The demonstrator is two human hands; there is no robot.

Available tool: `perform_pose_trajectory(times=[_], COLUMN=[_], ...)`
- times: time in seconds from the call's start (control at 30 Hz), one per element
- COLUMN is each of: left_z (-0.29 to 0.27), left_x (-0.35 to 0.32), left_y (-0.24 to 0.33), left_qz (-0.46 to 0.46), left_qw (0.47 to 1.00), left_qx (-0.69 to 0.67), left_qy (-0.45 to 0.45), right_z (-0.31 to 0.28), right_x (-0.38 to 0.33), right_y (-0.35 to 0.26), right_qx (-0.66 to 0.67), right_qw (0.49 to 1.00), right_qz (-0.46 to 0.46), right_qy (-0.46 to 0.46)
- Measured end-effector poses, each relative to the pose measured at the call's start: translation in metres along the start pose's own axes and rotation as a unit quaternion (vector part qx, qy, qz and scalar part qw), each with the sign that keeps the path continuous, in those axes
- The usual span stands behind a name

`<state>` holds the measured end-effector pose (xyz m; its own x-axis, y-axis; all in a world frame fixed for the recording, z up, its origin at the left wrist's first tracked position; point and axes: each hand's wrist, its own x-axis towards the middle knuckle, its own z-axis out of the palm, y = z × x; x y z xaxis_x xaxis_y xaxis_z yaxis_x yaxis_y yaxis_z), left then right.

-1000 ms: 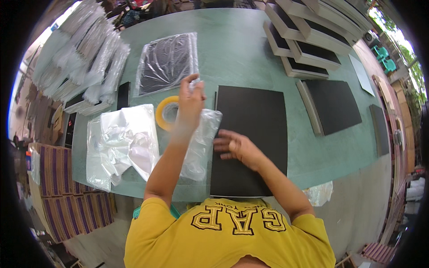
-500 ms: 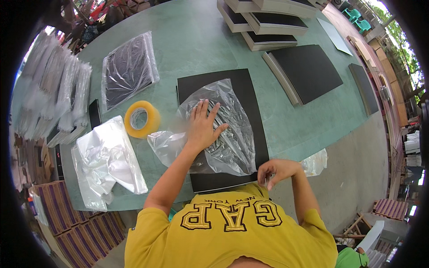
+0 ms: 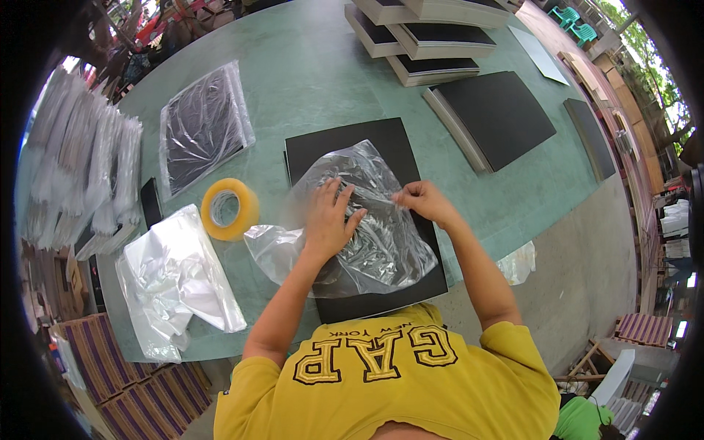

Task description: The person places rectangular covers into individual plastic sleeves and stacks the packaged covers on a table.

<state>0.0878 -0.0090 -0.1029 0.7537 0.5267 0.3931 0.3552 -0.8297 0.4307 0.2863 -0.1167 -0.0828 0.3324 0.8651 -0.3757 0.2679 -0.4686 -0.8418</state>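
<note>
A crumpled clear plastic bag (image 3: pixel 389 257) lies over a black sheet or board (image 3: pixel 381 136) at the table's near edge. My left hand (image 3: pixel 330 220) rests flat on the bag with its fingers spread. At the bag's right edge, my right hand (image 3: pixel 422 201) pinches the thin plastic between thumb and fingers. Just left of the bag sits a roll of yellowish packing tape (image 3: pixel 248 213). Beside the tape is a pile of clear plastic bags (image 3: pixel 180 268).
Black-covered stacks (image 3: pixel 491 121) and more piled boards (image 3: pixel 440 40) occupy the far right of the green table (image 3: pixel 301 66). A bagged black item (image 3: pixel 205 128) lies far left, near a tall heap of wrapped packets (image 3: pixel 81 161). Striped cartons (image 3: pixel 110 359) stand below left.
My right hand has moved up from the board's lower right corner to the bag's right edge and now pinches it. The bag's lower right part has shifted outward. My left hand stays on the bag.
</note>
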Motion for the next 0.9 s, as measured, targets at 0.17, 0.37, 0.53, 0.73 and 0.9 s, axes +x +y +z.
perform_pose_trajectory(times=[0.17,0.37,0.53,0.73,0.9], left_z=[-0.009,-0.039,-0.064,-0.113,-0.092], left_x=[-0.001,0.020,-0.004,0.026,0.020], left_y=[0.000,0.048,-0.050,-0.016,0.073], left_qz=[-0.073,-0.223,-0.319,-0.176,-0.084], left_qw=[0.988,0.834,0.837,0.908,0.903], left_qx=[-0.129,-0.491,-0.444,-0.287,-0.328], left_qy=[0.039,-0.116,-0.002,0.248,-0.263], right_z=[0.004,0.033,-0.004,0.008,-0.005], right_x=[-0.013,-0.032,-0.045,-0.060,-0.071], right_y=[-0.015,-0.054,-0.037,-0.044,-0.129], right_qx=[0.218,0.498,0.616,0.401,0.423], right_qw=[0.974,0.861,0.785,0.908,0.833], right_qz=[0.012,0.014,-0.046,-0.115,-0.334], right_qy=[-0.067,-0.104,-0.049,-0.025,0.126])
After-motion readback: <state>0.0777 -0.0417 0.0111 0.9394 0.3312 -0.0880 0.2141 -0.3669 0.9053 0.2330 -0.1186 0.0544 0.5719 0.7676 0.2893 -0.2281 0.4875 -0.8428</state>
